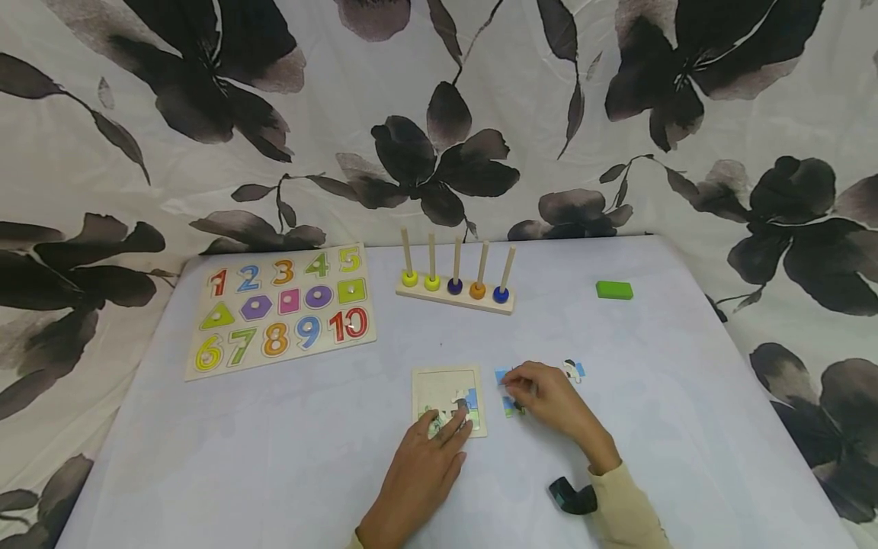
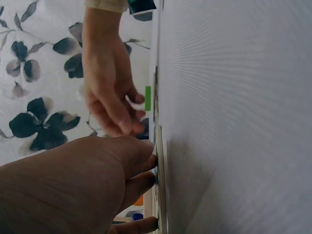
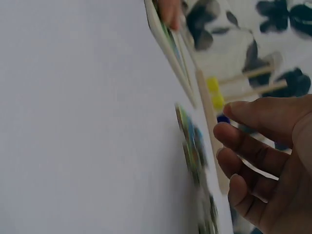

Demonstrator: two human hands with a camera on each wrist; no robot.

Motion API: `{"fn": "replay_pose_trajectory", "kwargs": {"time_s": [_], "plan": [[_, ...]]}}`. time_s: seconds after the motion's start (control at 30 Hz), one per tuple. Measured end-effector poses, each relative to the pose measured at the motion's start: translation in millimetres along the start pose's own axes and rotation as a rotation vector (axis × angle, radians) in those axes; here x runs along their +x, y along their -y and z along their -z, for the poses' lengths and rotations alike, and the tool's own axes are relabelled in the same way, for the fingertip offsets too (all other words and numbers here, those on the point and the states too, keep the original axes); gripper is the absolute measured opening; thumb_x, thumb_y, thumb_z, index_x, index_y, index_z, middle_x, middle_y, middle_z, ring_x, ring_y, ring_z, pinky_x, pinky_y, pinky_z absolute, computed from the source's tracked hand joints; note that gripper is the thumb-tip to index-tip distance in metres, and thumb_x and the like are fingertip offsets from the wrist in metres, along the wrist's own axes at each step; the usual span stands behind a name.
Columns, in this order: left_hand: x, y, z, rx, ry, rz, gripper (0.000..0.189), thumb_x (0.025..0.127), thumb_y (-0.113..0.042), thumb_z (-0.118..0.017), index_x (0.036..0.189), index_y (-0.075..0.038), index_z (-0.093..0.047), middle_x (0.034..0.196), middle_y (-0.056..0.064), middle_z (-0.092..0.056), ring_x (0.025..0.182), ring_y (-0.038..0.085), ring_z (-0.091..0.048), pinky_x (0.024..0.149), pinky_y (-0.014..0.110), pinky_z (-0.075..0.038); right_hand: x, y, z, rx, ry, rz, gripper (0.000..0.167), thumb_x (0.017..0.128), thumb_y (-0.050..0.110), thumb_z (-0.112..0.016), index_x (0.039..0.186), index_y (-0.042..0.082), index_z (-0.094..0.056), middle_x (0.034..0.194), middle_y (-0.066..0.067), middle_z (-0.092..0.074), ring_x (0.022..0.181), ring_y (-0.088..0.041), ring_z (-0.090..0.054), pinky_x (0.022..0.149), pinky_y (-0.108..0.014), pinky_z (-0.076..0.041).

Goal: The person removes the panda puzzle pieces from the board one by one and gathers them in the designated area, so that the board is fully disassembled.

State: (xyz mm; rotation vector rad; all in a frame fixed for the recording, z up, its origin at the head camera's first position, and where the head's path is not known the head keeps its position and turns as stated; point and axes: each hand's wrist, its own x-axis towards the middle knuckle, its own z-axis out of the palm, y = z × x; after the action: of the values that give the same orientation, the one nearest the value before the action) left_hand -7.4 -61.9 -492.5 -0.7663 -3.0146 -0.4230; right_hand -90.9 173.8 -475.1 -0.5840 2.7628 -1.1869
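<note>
A small wooden jigsaw tray (image 1: 446, 378) lies in front of me, with a few picture pieces fitted along its lower and right side. My left hand (image 1: 424, 467) rests on it, fingertips pressing those pieces. To the right of the tray, my right hand (image 1: 552, 400) hovers over loose jigsaw pieces (image 1: 508, 407), partly covering them. In the right wrist view its thumb and fingers (image 3: 234, 109) are loosely bent and spread apart, with nothing between them. Another loose piece (image 1: 575, 371) lies just beyond that hand.
A wooden number board (image 1: 288, 366) lies at the back left. Beside it stands a peg stand (image 1: 439, 293) with one coloured bead on each peg. A green block (image 1: 613, 290) is at the back right. A black device (image 1: 571, 497) sits by the right wrist.
</note>
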Motion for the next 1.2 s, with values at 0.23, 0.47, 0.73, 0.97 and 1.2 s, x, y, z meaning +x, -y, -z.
{"fn": "replay_pose_trajectory", "kwargs": {"time_s": [0.23,0.47,0.73,0.97,1.2], "plan": [[-1.0,1.3,-0.9,0.035,-0.053,-0.039,0.039,0.094,-0.033,-0.061,0.131,-0.019,-0.061,0.144,-0.006,-0.047,0.126,0.033,-0.048,0.103,0.046,-0.04,17.4,19.3,-27.9,-0.115,0.042,0.074,0.016,0.087,0.01,-0.069,0.102,0.008,-0.072,0.099,0.001,-0.066,0.095,-0.016,-0.059,0.083,-0.037,-0.051],[-1.6,3.1,-2.1,0.048,-0.161,-0.113,0.033,0.09,-0.027,-0.067,0.122,-0.02,-0.068,0.135,-0.005,-0.057,0.121,0.032,-0.052,0.102,0.044,-0.041,18.3,23.6,-34.5,-0.179,0.045,0.053,0.012,0.085,0.009,-0.071,0.097,0.009,-0.073,0.098,0.0,-0.063,0.094,-0.017,-0.057,0.082,-0.037,-0.051],[-1.1,3.6,-0.7,0.039,-0.142,-0.12,0.032,0.091,-0.029,-0.065,0.121,-0.019,-0.068,0.134,-0.004,-0.058,0.121,0.032,-0.052,0.104,0.044,-0.04,18.8,23.1,-35.9,-0.125,0.047,0.037,0.013,0.088,0.005,-0.062,0.093,0.011,-0.072,0.096,0.002,-0.06,0.091,-0.014,-0.055,0.079,-0.035,-0.05],[-1.7,4.8,-2.8,0.021,-0.163,-0.119,0.033,0.088,-0.028,-0.068,0.12,-0.019,-0.069,0.134,-0.004,-0.058,0.121,0.033,-0.051,0.101,0.045,-0.041,19.8,24.6,-35.8,-0.086,0.048,0.023,0.014,0.088,0.004,-0.059,0.093,0.01,-0.071,0.096,0.002,-0.059,0.091,-0.014,-0.054,0.08,-0.036,-0.05],[-1.7,5.3,-2.9,0.024,-0.152,-0.118,0.033,0.089,-0.028,-0.068,0.121,-0.02,-0.068,0.136,-0.004,-0.057,0.122,0.033,-0.05,0.103,0.044,-0.04,21.1,26.8,-32.8,-0.045,0.049,0.0,0.013,0.09,0.006,-0.058,0.091,0.012,-0.07,0.095,0.005,-0.059,0.087,-0.01,-0.053,0.077,-0.032,-0.049]]}}
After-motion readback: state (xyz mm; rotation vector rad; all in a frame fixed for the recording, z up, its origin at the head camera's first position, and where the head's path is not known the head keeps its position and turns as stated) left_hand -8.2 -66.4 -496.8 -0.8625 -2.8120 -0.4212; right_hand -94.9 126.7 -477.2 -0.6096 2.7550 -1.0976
